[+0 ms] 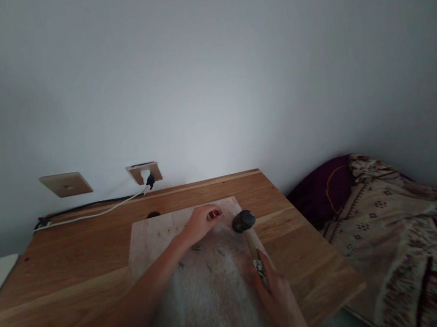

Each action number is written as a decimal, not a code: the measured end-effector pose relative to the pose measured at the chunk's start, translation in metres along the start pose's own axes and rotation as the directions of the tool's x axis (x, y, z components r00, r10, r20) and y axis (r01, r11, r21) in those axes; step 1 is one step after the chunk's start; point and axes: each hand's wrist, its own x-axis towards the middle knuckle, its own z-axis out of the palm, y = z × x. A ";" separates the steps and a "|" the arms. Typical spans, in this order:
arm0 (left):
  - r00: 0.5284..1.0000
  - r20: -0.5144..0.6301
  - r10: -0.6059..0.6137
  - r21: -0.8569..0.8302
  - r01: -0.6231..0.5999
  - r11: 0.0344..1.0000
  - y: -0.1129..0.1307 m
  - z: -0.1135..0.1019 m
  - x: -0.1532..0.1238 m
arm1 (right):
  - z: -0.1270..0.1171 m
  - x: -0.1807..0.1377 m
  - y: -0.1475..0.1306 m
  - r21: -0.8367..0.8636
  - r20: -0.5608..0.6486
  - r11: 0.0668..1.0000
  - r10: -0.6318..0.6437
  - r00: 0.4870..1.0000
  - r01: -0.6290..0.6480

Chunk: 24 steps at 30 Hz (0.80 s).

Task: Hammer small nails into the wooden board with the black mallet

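My right hand (277,292) is wrapped round the wooden handle of a mallet (244,221), whose dark, thick head is raised near the right edge of a pale wooden board (194,301). Near the board's far edge, my left hand (201,223) is closed in a pinch, fingertips close to the surface. Whatever sits between those fingertips is too small to make out. Several loose nails (209,266) lie on the board below my left hand. A row of small dark points, which look like nails (168,231) set in the board, runs to the left of it.
The board lies on a wooden table (306,258) against a pale wall (210,81). A white cable (106,211) runs along the back to a wall socket (145,174). A dark round object (153,214) shows behind the board. Patterned cloth (389,229) and a purple cushion (322,189) are at right.
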 end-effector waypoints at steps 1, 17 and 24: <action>1.000 0.008 0.008 0.006 -0.009 1.000 -0.002 0.006 0.006 | 0.001 0.000 -0.001 -0.025 0.010 1.000 -0.002 1.000 0.002; 0.998 0.059 0.010 0.108 -0.016 0.994 -0.011 0.021 0.019 | -0.014 0.009 -0.016 0.161 0.102 0.983 0.069 0.992 -0.085; 0.997 0.036 -0.071 -0.003 0.071 0.997 -0.013 0.022 0.019 | -0.013 0.025 -0.034 0.212 0.061 0.974 0.068 0.996 -0.079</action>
